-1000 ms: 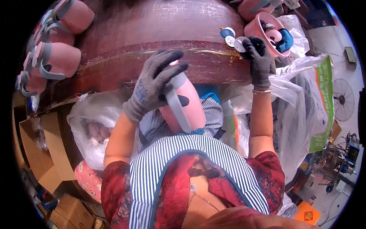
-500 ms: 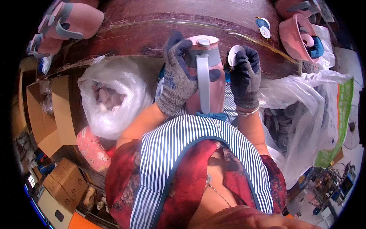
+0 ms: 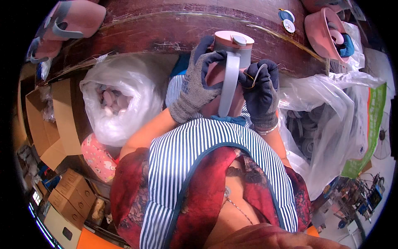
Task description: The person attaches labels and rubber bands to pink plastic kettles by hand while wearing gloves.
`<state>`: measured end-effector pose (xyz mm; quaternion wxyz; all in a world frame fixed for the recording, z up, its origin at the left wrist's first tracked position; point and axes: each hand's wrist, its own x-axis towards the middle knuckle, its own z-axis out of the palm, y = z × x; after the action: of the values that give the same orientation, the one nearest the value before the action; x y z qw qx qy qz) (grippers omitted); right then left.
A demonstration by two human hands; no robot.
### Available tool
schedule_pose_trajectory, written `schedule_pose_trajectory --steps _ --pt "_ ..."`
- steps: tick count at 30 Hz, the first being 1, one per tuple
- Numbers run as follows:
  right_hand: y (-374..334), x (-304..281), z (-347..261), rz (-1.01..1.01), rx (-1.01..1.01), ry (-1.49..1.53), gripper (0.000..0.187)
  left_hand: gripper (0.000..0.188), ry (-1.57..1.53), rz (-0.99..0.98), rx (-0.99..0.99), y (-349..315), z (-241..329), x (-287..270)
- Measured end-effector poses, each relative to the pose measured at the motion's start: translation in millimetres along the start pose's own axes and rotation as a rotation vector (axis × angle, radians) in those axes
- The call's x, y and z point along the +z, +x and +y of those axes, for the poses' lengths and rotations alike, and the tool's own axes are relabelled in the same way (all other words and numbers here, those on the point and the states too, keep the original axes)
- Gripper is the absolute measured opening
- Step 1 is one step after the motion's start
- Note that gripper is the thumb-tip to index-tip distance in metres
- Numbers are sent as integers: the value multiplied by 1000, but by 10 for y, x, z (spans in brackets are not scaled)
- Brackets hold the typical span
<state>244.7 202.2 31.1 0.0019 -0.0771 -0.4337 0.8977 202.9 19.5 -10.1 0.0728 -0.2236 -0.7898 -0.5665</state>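
A pink jug (image 3: 237, 103) with a grey collar, grey handle (image 3: 229, 85) and pink lid (image 3: 226, 37) leans slightly in front of my apron, close to the table edge. My left hand (image 3: 195, 85), in a grey and dark blue glove, wraps round the jug's side and handle. On the other side, my gloved right hand (image 3: 263, 97) pinches a round white tag (image 3: 258, 75), seen nearly edge-on. A thin yellowish cord loop (image 3: 248, 85) hangs from the tag beside the handle. Whether the cord touches the handle, I cannot tell.
Round tags (image 3: 288, 25) lie on the dark red table (image 3: 174, 33). At its right stands a pink container (image 3: 317, 35); more pink jugs (image 3: 85, 18) stand left. Below are a bag of pink pieces (image 3: 93, 120), a bag of grey parts (image 3: 336, 124) and a cardboard box (image 3: 68, 120).
The jug has shifted right and its top now tilts to the right, with my left hand following. My right hand has turned the tag edge-on and drawn its cord close to the handle.
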Motion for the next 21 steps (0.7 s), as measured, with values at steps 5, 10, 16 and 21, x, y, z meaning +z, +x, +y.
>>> schedule_pose_trajectory --steps 5,10,16,21 --pt "-13 -92 -10 -32 24 -127 25 66 41 -65 15 4 103 -11" --pt "62 -144 -32 -150 66 13 24 50 28 4 83 -57 38 143" --pt "31 -232 -171 -106 8 -177 19 30 351 -152 45 20 233 -93" --pt "42 -268 -228 -34 -89 -383 21 27 -496 -251 -450 124 274 -397"
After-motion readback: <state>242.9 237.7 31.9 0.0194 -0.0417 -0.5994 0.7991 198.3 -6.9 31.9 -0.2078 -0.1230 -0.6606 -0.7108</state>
